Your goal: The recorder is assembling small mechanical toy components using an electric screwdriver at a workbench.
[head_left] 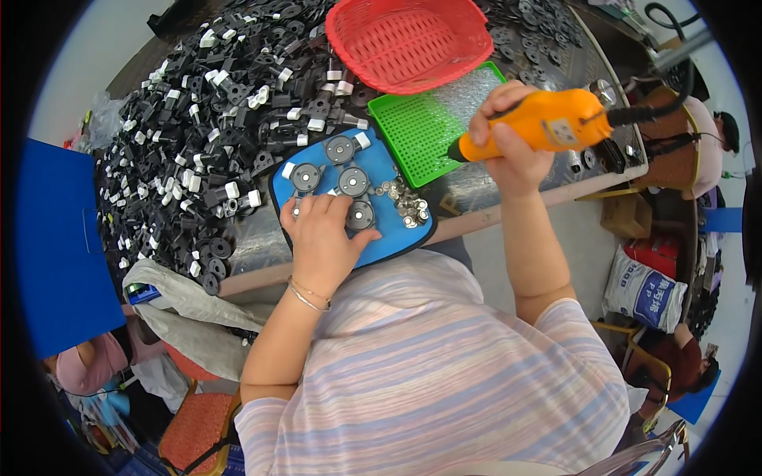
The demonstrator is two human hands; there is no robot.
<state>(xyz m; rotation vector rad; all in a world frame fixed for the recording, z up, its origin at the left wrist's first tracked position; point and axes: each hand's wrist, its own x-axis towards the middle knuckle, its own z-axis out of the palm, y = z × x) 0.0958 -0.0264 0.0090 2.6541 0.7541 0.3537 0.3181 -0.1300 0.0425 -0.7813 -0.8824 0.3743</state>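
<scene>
Two hands are at work over a blue jig plate [389, 238] at the near edge of the table. The right hand [512, 139] is clenched around an orange electric screwdriver [548, 123], lifted above the table to the right of the plate and just over a green perforated tray [421, 127]. The tool's long axis runs nearly level, left to right across the view; its dark tip points left and slightly down toward the plate, while a black cord leaves its rear end to the right.

The left hand [321, 234] rests palm down on the plate, fingers bent and spread, its fingertips touching a round black part [359, 215] seated there; whether it pinches anything I cannot tell. Three more round black parts [341, 149] sit in the plate beyond the fingers, and a small heap of silvery screws [405, 202] lies on the plate's right side, between the two hands.

Behind the plate spreads a large pile of black plastic parts [214, 119], and a red basket [409, 40] stands past the green tray.
</scene>
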